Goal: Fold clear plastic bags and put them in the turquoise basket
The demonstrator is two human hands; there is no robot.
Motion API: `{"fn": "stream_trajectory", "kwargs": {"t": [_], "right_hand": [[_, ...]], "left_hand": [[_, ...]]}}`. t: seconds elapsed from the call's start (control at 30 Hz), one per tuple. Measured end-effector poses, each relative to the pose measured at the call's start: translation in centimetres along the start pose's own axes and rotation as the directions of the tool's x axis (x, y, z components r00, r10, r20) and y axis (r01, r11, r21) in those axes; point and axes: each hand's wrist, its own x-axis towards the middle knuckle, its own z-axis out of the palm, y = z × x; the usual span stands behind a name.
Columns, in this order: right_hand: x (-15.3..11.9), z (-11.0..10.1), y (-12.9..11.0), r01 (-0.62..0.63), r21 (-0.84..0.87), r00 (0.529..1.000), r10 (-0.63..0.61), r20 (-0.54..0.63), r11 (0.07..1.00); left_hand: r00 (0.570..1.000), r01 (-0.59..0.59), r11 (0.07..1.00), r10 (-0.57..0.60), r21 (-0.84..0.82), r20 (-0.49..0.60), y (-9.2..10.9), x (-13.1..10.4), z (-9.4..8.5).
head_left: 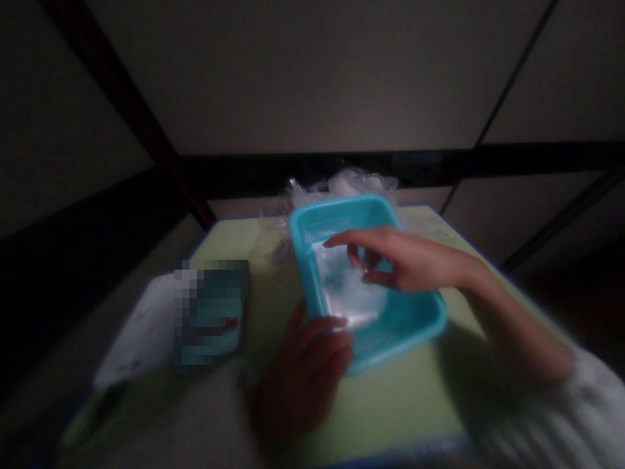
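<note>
Left hand: your left hand (312,358) grips the near left rim of the turquoise plastic tub (415,326), fingers curled over the edge and onto the near end of the clear plastic bag (349,290).
Right hand: your right hand (405,260) reaches in from the right over the tub, thumb and fingers pinched narrow on the upper part of the bag; the index finger points left.
Plastic bag: it lies inside the tub, spread against the left wall and floor, translucent and slightly crumpled.
Tub: it sits on the pale green table (415,404), tilted in the view, near the middle.
Behind the tub: a heap of crumpled clear plastic (342,185) lies at the table's far edge, touching the tub's far rim.
Left of the tub: a pixelated flat object (209,312) rests on a white sheet (141,332).
Sleeve: your right forearm ends in a white ribbed sleeve (561,417).
</note>
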Motion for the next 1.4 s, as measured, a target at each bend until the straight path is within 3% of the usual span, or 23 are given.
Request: {"fn": "stream_trajectory", "kwargs": {"t": [0.17,0.37,0.6,0.73,0.8,1.13,1.4], "right_hand": [[-0.4,0.3,-0.2,-0.046,-0.095,0.991,0.057,0.122,0.994],[-0.4,0.6,-1.3,-0.127,-0.315,0.946,0.21,0.245,0.94],[0.7,1.5,-2.5,-0.178,-0.562,0.912,0.35,0.213,0.808],[1.1,2.0,-2.6,-0.143,-0.648,0.951,0.285,0.119,0.748],[1.1,2.1,-2.5,-0.144,-0.654,0.954,0.28,0.108,0.743],[0.7,2.8,-1.2,-0.139,-0.571,0.889,0.356,0.289,0.809],[0.5,2.9,-1.1,-0.161,-0.495,0.885,0.346,0.31,0.854]], "left_hand": [[1.0,-0.011,1.0,0.011,-0.008,0.015,0.0,0.0,0.0],[0.999,-0.029,1.0,0.029,0.006,0.029,-0.2,-0.2,-0.1],[0.999,-0.029,1.0,0.029,-0.004,0.03,-0.3,-0.2,0.0],[0.999,-0.033,0.999,0.033,-0.008,0.021,-0.2,0.0,-0.1],[0.999,-0.04,0.999,0.04,-0.002,0.007,-0.2,0.0,0.0],[1.0,-0.029,1.0,0.029,0.001,0.008,-0.1,0.0,0.1],[1.0,-0.029,1.0,0.029,-0.003,0.004,0.0,0.1,0.0]]}}
